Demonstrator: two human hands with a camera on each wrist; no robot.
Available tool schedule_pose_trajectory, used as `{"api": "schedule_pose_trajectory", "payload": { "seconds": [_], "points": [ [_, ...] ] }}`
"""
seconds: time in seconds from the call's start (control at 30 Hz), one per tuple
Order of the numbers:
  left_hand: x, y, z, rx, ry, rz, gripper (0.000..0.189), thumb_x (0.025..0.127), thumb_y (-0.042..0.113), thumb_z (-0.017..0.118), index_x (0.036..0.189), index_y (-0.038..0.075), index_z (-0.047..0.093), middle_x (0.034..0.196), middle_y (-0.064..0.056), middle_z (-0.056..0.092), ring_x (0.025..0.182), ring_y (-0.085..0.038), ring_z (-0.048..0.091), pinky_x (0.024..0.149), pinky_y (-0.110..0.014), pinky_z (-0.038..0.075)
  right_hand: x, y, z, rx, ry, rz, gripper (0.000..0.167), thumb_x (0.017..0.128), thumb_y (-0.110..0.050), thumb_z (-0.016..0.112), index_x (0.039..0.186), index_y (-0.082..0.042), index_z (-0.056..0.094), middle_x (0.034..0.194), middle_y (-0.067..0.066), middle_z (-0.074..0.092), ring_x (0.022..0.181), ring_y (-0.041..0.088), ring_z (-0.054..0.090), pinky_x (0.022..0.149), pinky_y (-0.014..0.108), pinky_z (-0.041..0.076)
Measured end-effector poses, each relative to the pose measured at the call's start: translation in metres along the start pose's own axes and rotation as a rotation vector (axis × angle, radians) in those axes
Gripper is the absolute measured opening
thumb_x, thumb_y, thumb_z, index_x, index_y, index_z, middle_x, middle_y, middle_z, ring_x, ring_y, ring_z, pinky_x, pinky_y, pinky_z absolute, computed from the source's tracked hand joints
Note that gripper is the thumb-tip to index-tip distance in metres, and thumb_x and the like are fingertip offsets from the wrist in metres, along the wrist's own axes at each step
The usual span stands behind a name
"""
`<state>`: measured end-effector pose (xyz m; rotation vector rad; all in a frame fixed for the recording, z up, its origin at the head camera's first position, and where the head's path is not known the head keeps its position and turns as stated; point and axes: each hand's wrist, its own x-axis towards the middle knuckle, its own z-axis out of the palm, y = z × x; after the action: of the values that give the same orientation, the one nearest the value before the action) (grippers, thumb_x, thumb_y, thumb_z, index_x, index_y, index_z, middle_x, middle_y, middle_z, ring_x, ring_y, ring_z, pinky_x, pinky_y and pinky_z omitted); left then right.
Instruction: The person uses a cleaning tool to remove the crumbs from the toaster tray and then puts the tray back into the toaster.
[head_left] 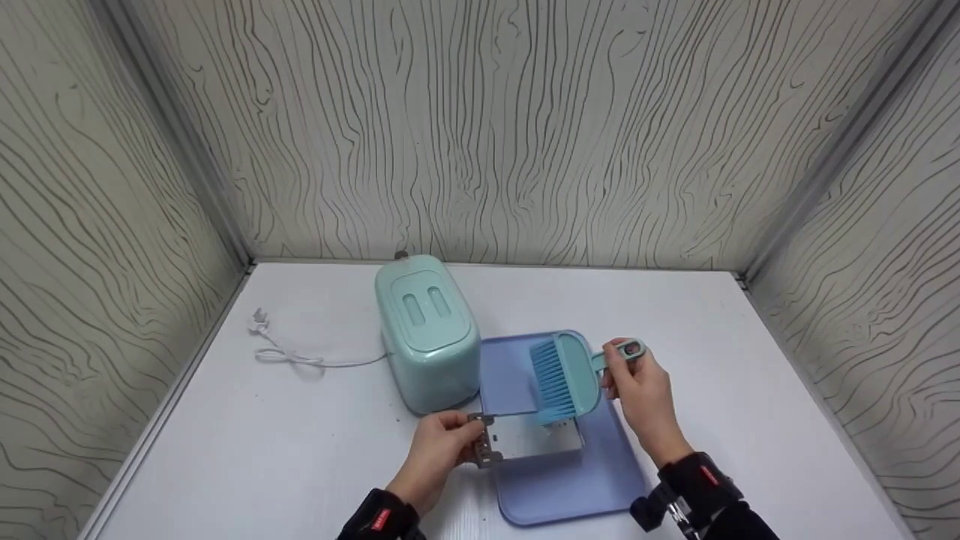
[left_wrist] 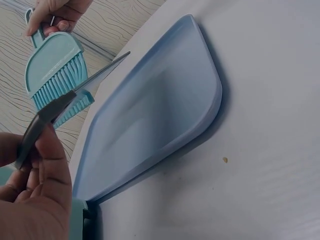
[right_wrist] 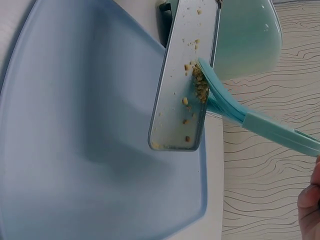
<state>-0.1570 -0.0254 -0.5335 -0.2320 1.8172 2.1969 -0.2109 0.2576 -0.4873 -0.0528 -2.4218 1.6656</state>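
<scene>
My left hand (head_left: 441,450) pinches the dark end of a metal crumb tray (head_left: 531,436), held over a blue plastic tray (head_left: 562,491). Brown crumbs (right_wrist: 201,85) lie on the crumb tray, most of them heaped against the bristles. A teal hand brush (head_left: 579,371) is in my right hand (head_left: 643,394), gripped by its handle, bristles toward the left. In the right wrist view the bristle tips meet the crumb tray's surface. Its dark end shows between thumb and fingers in the left wrist view.
A mint-green toaster (head_left: 431,337) stands at the blue tray's upper left. Its white cord and plug (head_left: 292,358) lie to the left on the white table (head_left: 300,457). One crumb (left_wrist: 225,160) sits on the table beside the blue tray. Patterned panels (head_left: 487,127) enclose the table's back and sides.
</scene>
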Motion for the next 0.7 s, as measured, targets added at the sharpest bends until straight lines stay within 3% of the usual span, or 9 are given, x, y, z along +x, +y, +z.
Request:
{"api": "schedule_pose_trajectory", "payload": {
  "seconds": [0.2,0.7],
  "points": [
    [-0.001,0.000,-0.003,-0.004,0.005,0.005,0.013,0.094,0.006,0.066,0.098,-0.007,0.066,0.082,-0.005,0.067,0.067,-0.012,0.063,0.067,-0.027,0.057,0.002,0.004,-0.005,-0.071,0.013,-0.013,0.025,0.107,-0.028,0.054,0.119,-0.006,0.060,0.075,0.009,0.061,0.062,0.013,0.056,0.057,0.022,0.046],
    [-0.002,0.001,-0.010,0.023,0.028,0.012,0.015,0.094,0.004,0.066,0.100,-0.009,0.066,0.086,-0.008,0.068,0.070,-0.014,0.065,0.070,-0.029,0.058,0.003,0.009,-0.012,-0.107,0.029,-0.065,0.027,0.107,-0.031,0.055,0.117,-0.006,0.060,0.074,0.008,0.061,0.061,0.014,0.056,0.055,0.023,0.045]
  ]
}}
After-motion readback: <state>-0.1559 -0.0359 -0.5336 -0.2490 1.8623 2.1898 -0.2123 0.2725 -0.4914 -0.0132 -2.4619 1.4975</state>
